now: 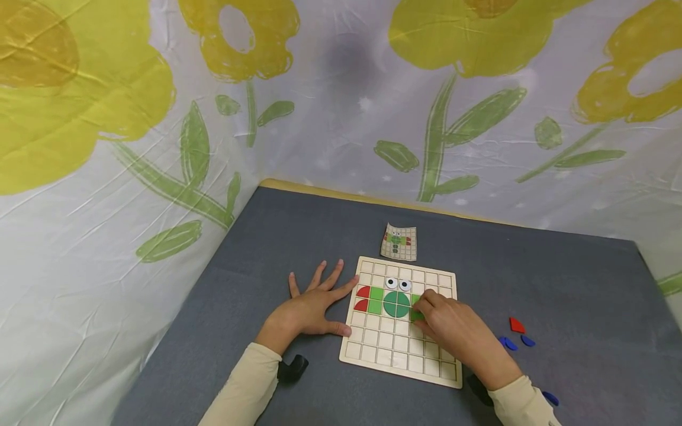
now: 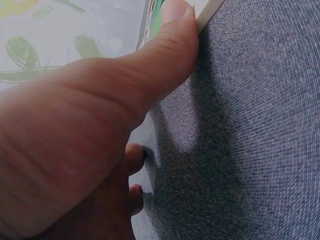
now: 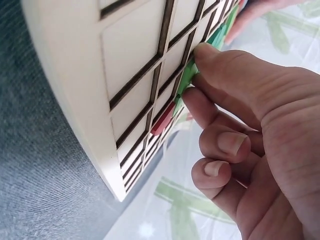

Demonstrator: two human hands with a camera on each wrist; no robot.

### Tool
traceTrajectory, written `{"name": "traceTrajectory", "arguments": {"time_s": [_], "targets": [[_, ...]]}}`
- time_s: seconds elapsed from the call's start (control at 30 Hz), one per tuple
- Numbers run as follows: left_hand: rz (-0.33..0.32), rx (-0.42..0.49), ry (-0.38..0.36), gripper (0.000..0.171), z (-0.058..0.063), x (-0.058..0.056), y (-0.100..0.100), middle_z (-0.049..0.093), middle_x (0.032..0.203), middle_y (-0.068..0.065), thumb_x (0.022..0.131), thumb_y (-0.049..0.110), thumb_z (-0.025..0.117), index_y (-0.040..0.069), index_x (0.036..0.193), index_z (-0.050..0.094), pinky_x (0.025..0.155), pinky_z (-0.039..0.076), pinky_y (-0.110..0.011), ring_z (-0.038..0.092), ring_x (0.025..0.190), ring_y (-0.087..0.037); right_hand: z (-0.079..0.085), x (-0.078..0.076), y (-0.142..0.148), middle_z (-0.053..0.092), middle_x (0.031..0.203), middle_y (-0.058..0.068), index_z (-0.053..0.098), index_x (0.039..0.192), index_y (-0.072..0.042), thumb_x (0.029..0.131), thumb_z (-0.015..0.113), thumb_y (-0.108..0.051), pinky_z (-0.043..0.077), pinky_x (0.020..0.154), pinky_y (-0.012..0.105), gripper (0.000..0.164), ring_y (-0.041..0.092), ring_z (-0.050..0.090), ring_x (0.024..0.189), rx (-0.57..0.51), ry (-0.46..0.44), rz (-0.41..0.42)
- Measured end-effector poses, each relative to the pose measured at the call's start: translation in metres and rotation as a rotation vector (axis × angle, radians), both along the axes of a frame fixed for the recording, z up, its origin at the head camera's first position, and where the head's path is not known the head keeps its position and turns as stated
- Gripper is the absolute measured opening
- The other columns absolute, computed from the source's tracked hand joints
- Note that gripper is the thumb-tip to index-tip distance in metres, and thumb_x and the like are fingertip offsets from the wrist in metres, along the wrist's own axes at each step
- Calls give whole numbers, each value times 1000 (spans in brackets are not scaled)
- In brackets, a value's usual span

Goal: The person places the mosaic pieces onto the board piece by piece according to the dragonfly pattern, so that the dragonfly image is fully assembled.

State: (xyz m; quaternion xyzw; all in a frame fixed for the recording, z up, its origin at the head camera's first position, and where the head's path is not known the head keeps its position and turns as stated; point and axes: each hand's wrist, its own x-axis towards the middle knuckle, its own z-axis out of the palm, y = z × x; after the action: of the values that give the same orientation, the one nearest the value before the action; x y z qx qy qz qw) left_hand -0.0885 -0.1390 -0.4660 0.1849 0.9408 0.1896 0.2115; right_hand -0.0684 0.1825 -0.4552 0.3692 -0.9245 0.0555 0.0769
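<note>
A wooden grid board point(image 1: 373, 354) lies on the dark table, bearing two eye pieces point(image 1: 391, 283), a dark green circle of quarter pieces point(image 1: 396, 304), light green squares point(image 1: 375, 300) and red quarter pieces point(image 1: 363, 291) on the left. My left hand point(image 1: 305, 312) is spread flat, its thumb and index finger touching the board's left edge. With thumb and fingertips, my right hand point(image 1: 455, 328) pinches a light green square point(image 3: 186, 77) right of the circle, partly covering it. A red piece point(image 3: 162, 120) sits beside that square in the right wrist view.
Behind the board lies a small pattern card point(image 1: 399, 242) with a similar picture. Right of my right hand are a loose red quarter piece point(image 1: 516, 325) and several blue pieces point(image 1: 510, 344). A flower-printed cloth point(image 1: 341, 118) stands behind the table point(image 1: 298, 219).
</note>
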Motion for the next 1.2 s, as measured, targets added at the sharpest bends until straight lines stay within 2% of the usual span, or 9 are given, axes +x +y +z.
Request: {"name": "traceTrajectory", "arguments": {"time_s": [0.13, 0.23, 0.37, 0.57, 0.73, 0.9, 1.03, 1.2], "targets": [[3, 43, -21, 113, -10, -4, -2, -5, 179, 2, 78, 65, 85, 44, 168, 19, 110, -19, -84, -15, 163, -35, 1, 0, 1, 65, 97, 0, 77, 99, -12, 85, 92, -19, 58, 63, 28, 22, 12, 66, 76, -2, -3, 1], [-2, 50, -14, 113, -11, -4, -3, -4, 179, 2, 78, 65, 85, 44, 168, 20, 109, -19, -84, -14, 163, -35, 2, 0, 2, 66, 98, 0, 78, 100, -12, 84, 92, -18, 58, 63, 29, 22, 12, 67, 76, -12, -9, 1], [-7, 1, -1, 111, 0, -1, 0, -1, 179, 1, 80, 65, 83, 42, 169, 22, 111, -13, -85, -11, 164, -36, 4, 0, 6, 66, 98, -2, 79, 102, -13, 83, 93, -17, 58, 62, 30, 24, 12, 67, 75, -45, -9, -5], [-11, -17, 6, 110, 2, -1, 2, 0, 179, 1, 80, 65, 83, 41, 169, 23, 111, -9, -87, -9, 164, -36, 7, 0, 20, 64, 97, -5, 77, 104, -15, 87, 90, -17, 55, 60, 27, 22, 7, 61, 72, -77, -26, -36], [-13, -22, 6, 111, 2, -2, 2, -2, 179, 2, 80, 66, 82, 42, 169, 21, 111, -10, -86, -10, 164, -35, 11, 2, 39, 65, 102, -3, 76, 110, -13, 90, 88, -19, 50, 57, 26, 24, 2, 54, 68, -65, -68, -107], [-5, -20, -5, 111, 2, -2, 1, -3, 179, 2, 80, 66, 83, 42, 169, 21, 111, -12, -86, -12, 163, -35, 14, 2, 63, 66, 101, -1, 76, 110, -11, 89, 88, -17, 45, 53, 25, 25, -1, 49, 62, -50, -66, -169], [-5, -8, -17, 112, 1, -2, 1, -3, 179, 0, 80, 64, 84, 41, 169, 21, 111, -12, -85, -12, 163, -36, 15, 3, 84, 66, 99, -1, 75, 109, -10, 88, 88, -15, 44, 50, 24, 25, -2, 50, 61, -65, -45, -208], [-5, -7, -13, 111, -1, -2, 0, -3, 179, 0, 81, 64, 84, 41, 169, 20, 112, -12, -85, -12, 163, -36, 19, 6, 108, 69, 103, 2, 75, 112, -8, 90, 84, -12, 43, 49, 25, 24, 2, 56, 63, -67, -77, -260]]}}
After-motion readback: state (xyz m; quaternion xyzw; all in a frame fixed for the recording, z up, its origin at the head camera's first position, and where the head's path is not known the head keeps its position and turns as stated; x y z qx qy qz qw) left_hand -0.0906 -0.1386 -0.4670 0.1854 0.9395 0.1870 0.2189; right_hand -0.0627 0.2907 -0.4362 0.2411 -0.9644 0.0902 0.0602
